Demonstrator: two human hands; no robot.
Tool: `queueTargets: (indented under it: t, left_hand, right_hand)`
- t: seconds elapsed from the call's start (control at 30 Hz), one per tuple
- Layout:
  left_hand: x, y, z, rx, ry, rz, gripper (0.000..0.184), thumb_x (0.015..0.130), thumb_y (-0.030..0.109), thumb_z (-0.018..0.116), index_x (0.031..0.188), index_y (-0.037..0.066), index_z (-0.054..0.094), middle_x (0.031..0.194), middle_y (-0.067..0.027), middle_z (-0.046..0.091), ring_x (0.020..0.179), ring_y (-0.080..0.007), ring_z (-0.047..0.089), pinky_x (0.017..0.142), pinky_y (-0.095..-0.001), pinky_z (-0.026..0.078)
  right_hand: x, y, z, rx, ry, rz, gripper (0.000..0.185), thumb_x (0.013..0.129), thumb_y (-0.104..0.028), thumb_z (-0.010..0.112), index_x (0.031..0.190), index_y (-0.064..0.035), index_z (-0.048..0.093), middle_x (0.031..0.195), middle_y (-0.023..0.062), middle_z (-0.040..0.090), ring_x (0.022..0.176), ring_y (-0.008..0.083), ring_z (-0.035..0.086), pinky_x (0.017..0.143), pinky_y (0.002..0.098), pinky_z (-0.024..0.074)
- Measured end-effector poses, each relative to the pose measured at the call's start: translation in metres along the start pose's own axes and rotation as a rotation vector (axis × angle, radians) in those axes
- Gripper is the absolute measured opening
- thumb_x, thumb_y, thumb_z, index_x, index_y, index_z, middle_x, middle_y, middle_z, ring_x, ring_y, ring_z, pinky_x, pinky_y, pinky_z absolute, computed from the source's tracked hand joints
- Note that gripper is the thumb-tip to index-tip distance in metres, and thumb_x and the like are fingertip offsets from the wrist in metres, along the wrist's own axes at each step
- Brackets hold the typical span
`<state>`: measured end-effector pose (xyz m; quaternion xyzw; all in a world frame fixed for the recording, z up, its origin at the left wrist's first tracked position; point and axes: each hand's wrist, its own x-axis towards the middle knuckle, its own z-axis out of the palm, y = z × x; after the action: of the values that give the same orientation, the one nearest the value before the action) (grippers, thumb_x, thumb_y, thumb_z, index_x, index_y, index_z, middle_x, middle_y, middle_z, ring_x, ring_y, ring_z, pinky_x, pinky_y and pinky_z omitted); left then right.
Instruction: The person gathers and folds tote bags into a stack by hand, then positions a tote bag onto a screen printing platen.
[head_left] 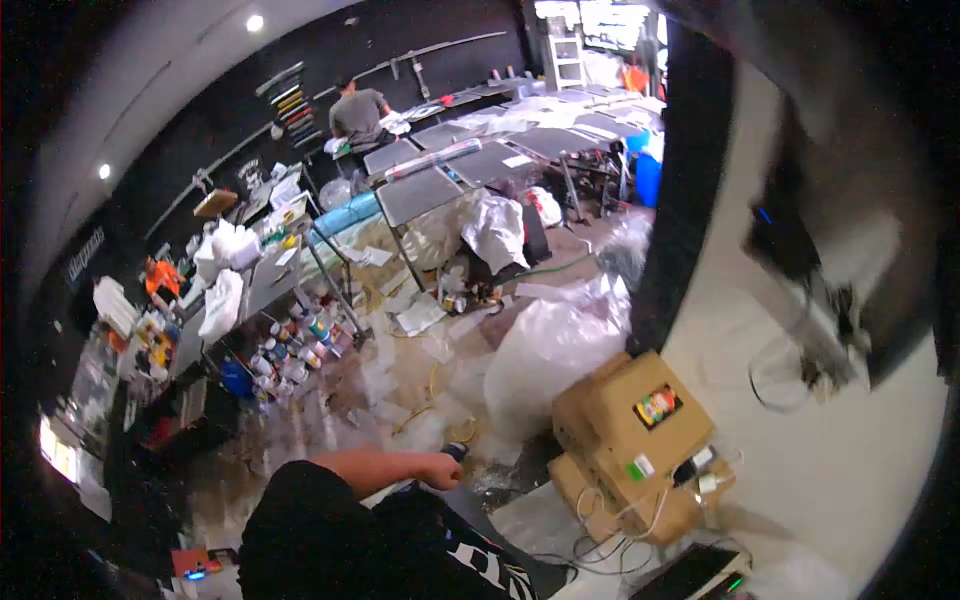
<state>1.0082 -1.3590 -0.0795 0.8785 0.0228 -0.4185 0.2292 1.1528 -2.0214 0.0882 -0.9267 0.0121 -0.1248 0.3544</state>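
- Showing low in the head view, the left hand [440, 471] stands in front of the black shirt [300, 530], its bare forearm angled across the body; the sleeve's place suggests it is the left one.
- Its fingers look curled, yet I cannot tell whether the grip is clenched on nothing or grasping the small dark item [456, 451], which sits just past the knuckles and could also lie beyond them.
- The right hand is out of sight, so its grip cannot be told.
- As a judgement, good handling here means keeping the elbow close, the wrist straight and the dark item within sight, with slow, short movements.
- Nearest on the right, the cardboard boxes [600, 410] are stacked unevenly, corners jutting toward the body; a wide swing of the arm could catch one.
- White cable [658, 515] loops over the lower box, a likely snag for feet.
- Ahead, the translucent plastic bag [545, 350] bulges beside the boxes and narrows the way along the dark column [695, 180].
- More room seems to lie forward and left, over the littered floor [235, 480], up to the cans [300, 345] under the near tabletop [265, 285].
- The long grey tabletop [410, 203] has its near corner projecting above the floor, well apart from the hand.
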Motion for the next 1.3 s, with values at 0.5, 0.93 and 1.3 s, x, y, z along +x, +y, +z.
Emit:
queueTargets:
  t: [0.5,0.93,1.3]
  left_hand:
    - [-0.196,-0.342,-0.193,-2.143,0.369,0.53,0.077,0.093,0.066,0.043,0.15,0.017,0.029,0.15,-0.0085,0.035,0.129,-0.0295,0.046,0.099,-0.056,0.044]
    - [-0.377,-0.601,-0.154,-1.76,1.812,-0.263,0.055,0.101,0.039,0.047,0.141,0.003,0.036,0.124,-0.0129,0.058,0.099,-0.0209,0.062,0.078,-0.0354,0.054]
    - [-0.47,-0.797,-0.068,-2.433,2.374,-0.029,0.051,0.097,0.039,0.052,0.142,0.014,0.043,0.135,-0.0124,0.051,0.111,-0.0336,0.061,0.094,-0.047,0.052]
  right_hand:
    - [-0.183,-0.797,0.542,0.321,-1.321,-1.143,0.048,0.063,-0.007,0.062,0.111,-0.0055,0.066,0.102,0.0167,0.069,0.098,0.037,0.064,0.088,0.0457,0.05]
    - [-0.365,-1.008,0.823,0.571,-2.049,-0.048,0.046,0.089,-0.023,0.061,0.126,0.0021,0.051,0.116,0.0156,0.059,0.109,0.0278,0.059,0.082,0.044,0.0524]
    - [-0.57,-1.295,0.915,0.868,-2.133,-2.258,0.051,0.074,0.001,0.062,0.123,-0.015,0.063,0.14,0.0099,0.053,0.135,0.038,0.04,0.111,0.0443,0.0362]
